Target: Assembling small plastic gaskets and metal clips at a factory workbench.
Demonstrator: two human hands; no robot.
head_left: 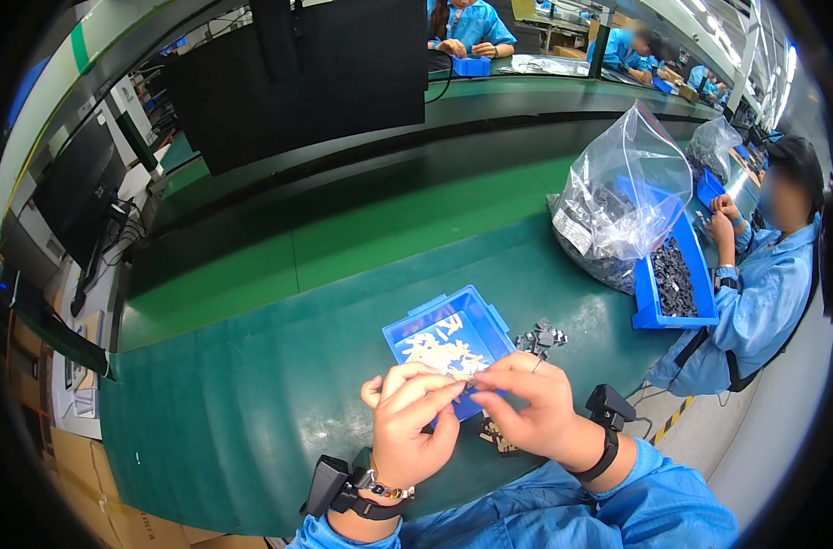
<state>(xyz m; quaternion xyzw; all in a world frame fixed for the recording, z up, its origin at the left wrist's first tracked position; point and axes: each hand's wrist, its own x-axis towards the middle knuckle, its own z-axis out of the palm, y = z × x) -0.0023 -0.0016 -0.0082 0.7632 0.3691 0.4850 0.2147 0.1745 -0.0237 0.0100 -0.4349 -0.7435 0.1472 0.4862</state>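
Above the near edge of a small blue bin [500, 322], both hands meet at the fingertips. My left hand [412, 423] is closed in a pinch, and my right hand [537, 407] has its fingers bent toward the same spot. A tiny piece sits between the fingertips, too small and too covered to name. Many small cream-white pieces [435, 352] lie loose in the bin. To the right of it is a little heap of small dark flat parts [542, 339]. Beside my right hand, partly hidden by it, lie several dark and tan pieces [497, 436].
A large clear plastic bag [618, 197] of dark parts stands at the right, beside a blue bin [677, 322] of small black parts. A person in blue [764, 284] sits close on the right. A black monitor [297, 82] hangs over the far left of the green table [224, 412].
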